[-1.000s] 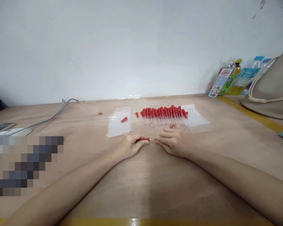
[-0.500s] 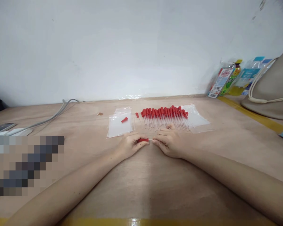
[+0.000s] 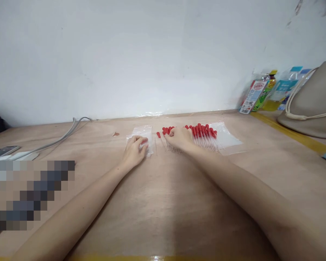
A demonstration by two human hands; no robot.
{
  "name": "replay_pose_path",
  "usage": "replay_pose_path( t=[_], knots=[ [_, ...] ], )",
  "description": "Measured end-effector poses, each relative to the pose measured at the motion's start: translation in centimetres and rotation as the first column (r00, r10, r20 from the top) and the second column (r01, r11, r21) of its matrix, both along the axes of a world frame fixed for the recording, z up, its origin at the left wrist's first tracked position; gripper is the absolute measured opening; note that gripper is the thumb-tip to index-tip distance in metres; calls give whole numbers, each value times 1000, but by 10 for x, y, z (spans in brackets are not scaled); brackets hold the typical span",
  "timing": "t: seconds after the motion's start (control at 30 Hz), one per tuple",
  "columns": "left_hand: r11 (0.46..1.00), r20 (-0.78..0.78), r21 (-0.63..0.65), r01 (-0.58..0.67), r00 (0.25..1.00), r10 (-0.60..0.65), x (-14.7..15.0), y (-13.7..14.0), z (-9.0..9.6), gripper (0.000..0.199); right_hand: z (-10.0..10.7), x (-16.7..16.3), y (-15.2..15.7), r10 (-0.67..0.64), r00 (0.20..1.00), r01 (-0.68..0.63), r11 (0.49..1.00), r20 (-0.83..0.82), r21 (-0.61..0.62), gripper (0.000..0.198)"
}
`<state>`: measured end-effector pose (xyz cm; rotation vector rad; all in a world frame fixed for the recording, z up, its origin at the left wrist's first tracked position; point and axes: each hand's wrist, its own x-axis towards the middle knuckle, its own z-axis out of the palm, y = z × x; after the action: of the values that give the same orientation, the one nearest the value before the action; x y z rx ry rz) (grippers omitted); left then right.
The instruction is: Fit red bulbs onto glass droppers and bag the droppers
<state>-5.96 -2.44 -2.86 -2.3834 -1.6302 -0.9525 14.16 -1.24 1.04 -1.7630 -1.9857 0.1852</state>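
Observation:
My left hand [image 3: 136,150] reaches over the left clear zip bag [image 3: 143,129], fingers curved, with a gap between thumb and forefinger. A sliver of a red rubber bulb [image 3: 146,140] shows at its fingertips; most of that bulb is hidden. My right hand [image 3: 181,137] is over the left part of a row of droppers [image 3: 199,131] with red bulbs and thin clear tubes. Its thumb and forefinger are pinched on a dropper by the bulb, partly hidden by the fingers. One dropper [image 3: 159,135] lies at the row's left end, and a bare thin tube [image 3: 156,148] lies beside it.
Another clear bag [image 3: 228,136] lies at the row's right end. Drink bottles [image 3: 284,88], a carton [image 3: 254,97] and a beige bag [image 3: 312,101] stand at the back right. A grey cable [image 3: 62,135] and a phone [image 3: 5,151] are on the left.
My hands have parted from the dropper they held together in front of the row. The left moved left onto the bag; the right moved forward and left over the row.

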Motion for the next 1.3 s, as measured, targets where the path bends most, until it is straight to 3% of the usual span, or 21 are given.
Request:
replay_pose_path(
  t=[0.23, 0.4, 0.5, 0.6, 0.77, 0.9, 1.0, 1.13, 1.2, 1.3],
  knots=[
    [993, -180, -117, 5, 983, -26, -5, 8, -11, 38, -19, -27, 22, -46, 989, 45, 999, 138, 16, 35],
    [989, -116, -143, 43, 991, -60, -4, 8, -11, 37, -19, -29, 12, 10, 985, -25, 996, 172, 86, 37],
    [988, -51, -144, 50, 997, -58, -4, 8, -10, 34, -17, -39, 3, 79, 981, -90, 994, 180, 57, 33],
    [992, 17, -102, 69, 998, -68, -3, 6, -9, 29, -17, -49, -3, 127, 972, -127, 992, 195, -9, 28],
    [995, 157, 65, 72, 984, -81, 1, -3, -3, 19, -21, -54, -10, 94, 971, -95, 995, 220, -7, 23],
    [985, 200, 140, 102, 971, -129, 4, -14, 0, 15, -30, -43, -24, 57, 971, -86, 989, 230, 118, 25],
    [982, 177, 142, 129, 972, -153, 8, -23, -1, 16, -41, -22, -41, 57, 973, -125, 945, 225, 301, 25],
    [981, 162, 88, 173, 969, -185, 19, -37, -2, 13, -53, 21, -67, 270, 952, -305, 843, 141, 444, 21],
    [961, 129, 71, 266, 953, -273, 26, -43, -2, 24, -56, 43, -77, 391, 915, -388, 791, 98, 472, 17],
    [899, 31, 48, 436, 898, -438, 35, -51, -1, 33, -59, 69, -86, 448, 891, -420, 760, 69, 496, 14]
  ],
)
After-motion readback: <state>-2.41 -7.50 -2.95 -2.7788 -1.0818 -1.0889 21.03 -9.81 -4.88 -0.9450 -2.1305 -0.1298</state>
